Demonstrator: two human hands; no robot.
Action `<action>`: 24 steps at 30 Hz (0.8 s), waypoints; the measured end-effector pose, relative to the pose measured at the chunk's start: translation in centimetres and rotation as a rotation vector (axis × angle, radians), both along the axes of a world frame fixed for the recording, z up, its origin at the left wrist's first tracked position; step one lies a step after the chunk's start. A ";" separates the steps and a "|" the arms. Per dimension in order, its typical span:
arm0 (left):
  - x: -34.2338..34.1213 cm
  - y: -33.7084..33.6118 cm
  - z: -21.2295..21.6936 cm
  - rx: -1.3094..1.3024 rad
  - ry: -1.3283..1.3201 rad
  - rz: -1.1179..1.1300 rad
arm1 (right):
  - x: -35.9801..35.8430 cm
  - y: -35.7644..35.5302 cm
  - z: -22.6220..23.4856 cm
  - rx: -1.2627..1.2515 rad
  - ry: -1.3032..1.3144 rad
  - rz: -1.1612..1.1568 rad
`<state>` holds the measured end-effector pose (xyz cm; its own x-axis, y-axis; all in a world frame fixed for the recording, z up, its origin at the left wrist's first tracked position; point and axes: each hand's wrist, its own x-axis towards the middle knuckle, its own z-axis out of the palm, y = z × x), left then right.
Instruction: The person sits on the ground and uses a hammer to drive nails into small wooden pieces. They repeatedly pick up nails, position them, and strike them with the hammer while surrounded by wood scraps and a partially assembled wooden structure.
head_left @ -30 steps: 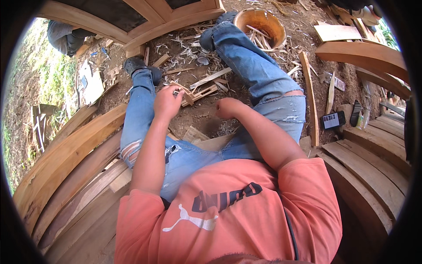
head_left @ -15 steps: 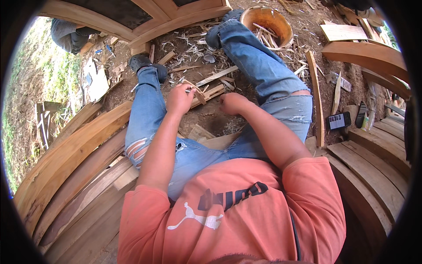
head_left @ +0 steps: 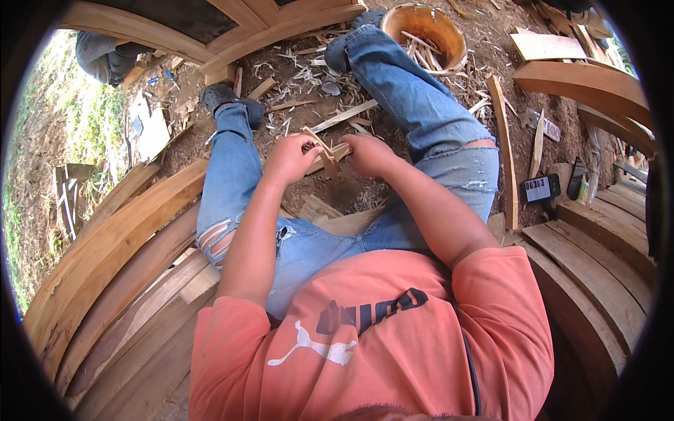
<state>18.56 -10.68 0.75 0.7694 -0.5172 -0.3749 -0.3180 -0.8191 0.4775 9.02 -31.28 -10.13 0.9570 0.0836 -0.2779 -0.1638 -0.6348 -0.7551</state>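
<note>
I sit on curved wooden planks with my legs in torn blue jeans stretched over bare dirt. My left hand [head_left: 291, 158] and my right hand [head_left: 368, 154] meet between my knees. Together they grip a small bundle of thin wood strips [head_left: 328, 153], one strip sticking up and to the left. The left hand holds its left end, the right hand closes on its right end. Wood shavings and loose sticks [head_left: 344, 116] lie on the ground just beyond the hands.
An orange round basket [head_left: 425, 31] with wood scraps stands beyond my right foot. Curved planks [head_left: 126, 231] run along the left, more boards [head_left: 597, 238] on the right. A phone [head_left: 542, 188] lies at the right. Another person [head_left: 105, 56] crouches at the far left.
Both hands have come together between my knees and closed on the wood strips; a second ago they were apart, the left one holding a small piece alone.
</note>
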 end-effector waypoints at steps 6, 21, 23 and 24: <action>-0.5 0.3 -0.7 -0.150 0.152 -0.078 | 0.5 -0.1 -1.3 0.121 -0.002 0.155; 1.3 1.5 -0.7 -0.047 -0.115 0.261 | 1.4 -2.8 -2.8 -0.308 0.365 -0.101; 1.1 1.8 -1.7 -0.023 -0.141 0.249 | 1.5 -3.4 -1.0 -0.128 0.208 -0.199; 1.1 2.1 -2.4 -0.014 -0.157 0.232 | 1.7 -3.9 0.4 -0.038 0.128 -0.247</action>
<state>19.63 -8.60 -1.67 0.9158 -0.3248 -0.2361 -0.1936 -0.8722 0.4492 10.73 -35.19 -9.71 0.9040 -0.1606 -0.3963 -0.4096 -0.5916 -0.6945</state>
